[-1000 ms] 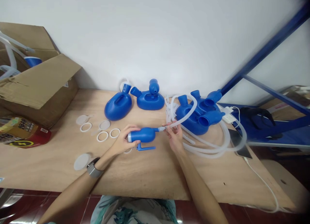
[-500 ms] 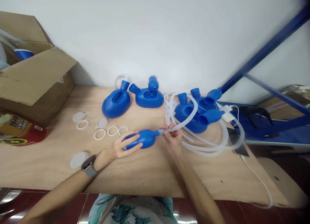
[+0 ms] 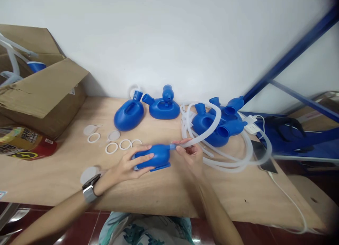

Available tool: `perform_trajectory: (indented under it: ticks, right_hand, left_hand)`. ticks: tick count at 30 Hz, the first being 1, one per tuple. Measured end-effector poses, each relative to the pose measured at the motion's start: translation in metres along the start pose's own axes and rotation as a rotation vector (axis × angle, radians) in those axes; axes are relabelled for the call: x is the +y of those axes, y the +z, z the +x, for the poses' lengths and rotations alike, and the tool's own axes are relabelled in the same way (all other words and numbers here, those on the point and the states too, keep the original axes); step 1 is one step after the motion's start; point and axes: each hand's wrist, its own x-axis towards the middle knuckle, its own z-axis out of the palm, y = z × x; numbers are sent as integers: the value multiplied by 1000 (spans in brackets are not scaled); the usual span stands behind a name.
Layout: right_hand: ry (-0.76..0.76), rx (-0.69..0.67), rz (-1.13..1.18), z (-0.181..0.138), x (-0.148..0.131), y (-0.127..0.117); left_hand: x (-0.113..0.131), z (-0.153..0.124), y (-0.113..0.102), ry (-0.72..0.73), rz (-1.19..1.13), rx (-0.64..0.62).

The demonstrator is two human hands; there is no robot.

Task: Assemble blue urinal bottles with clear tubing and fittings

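My left hand (image 3: 132, 163) is wrapped round a blue plastic funnel cup (image 3: 159, 154), whose narrow spout points right. A flat blue tab (image 3: 160, 167) shows along the cup's near side. My right hand (image 3: 191, 155) pinches the end of a translucent hose (image 3: 203, 133) at the spout. The hose end meets the spout tip; how far it is pushed on, I cannot tell. From there the hose loops up and back to the right. Beside my left hand lie several white rings (image 3: 125, 144) and a translucent round cap (image 3: 89, 175).
Blue bottles with handles (image 3: 129, 114) stand along the wall. More blue bottles and funnel cups (image 3: 233, 127) sit at the right among coiled hoses (image 3: 239, 167). A phone (image 3: 265, 156) and power strip (image 3: 251, 124) are beyond them. An open cardboard box (image 3: 53, 93) and red-yellow container (image 3: 29, 144) occupy the left.
The funnel cup has turned in my left hand, so its flat tab now shows on the near side. My right hand still grips the hose end, slightly further right. The view has shifted slightly.
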Motion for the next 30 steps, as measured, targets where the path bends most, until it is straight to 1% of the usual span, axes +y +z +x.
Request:
perform_trajectory:
  ticks: [2,3,5,7,10,12,14,16,18,20,23,28,30]
  right_hand:
    - [44,-17,-18,4,1,-1]
    - [67,-14,9,6,2,-1]
    - [99,30,113,8,8,1]
    - [143,68,193,5,14,6]
    - [236,25,241,-6,13,17]
    - [298,3,378,-13,3,25]
    - [374,36,613,-15,-11,31]
    - [456,87,831,-10,-24,36]
    - [518,110,946,-2,-32,39]
    - [533,139,967,5,-36,42]
    - [460,211,899,7,-38,47]
    - [367,249,776,-3,-45,55]
    - [348,254,755,-5,-48,58]
  left_hand:
    - [9,-3,6,-95,-7,18]
    - [11,-5,7,-95,16,25]
    - [13,-7,7,-3,120,31]
    - [14,-9,5,159,264,22]
    - [18,-12,1,377,428,13]
    - [21,-11,-2,445,469,7]
    - [24,-10,-5,481,483,-14]
    - [25,-7,-8,512,483,-26]
    - [25,-4,-12,536,471,-48]
    - [26,-2,-14,540,465,-82]
    - [31,-2,-12,507,454,-72]
    - [43,-14,4,313,325,3]
    - [45,-20,9,262,265,21]
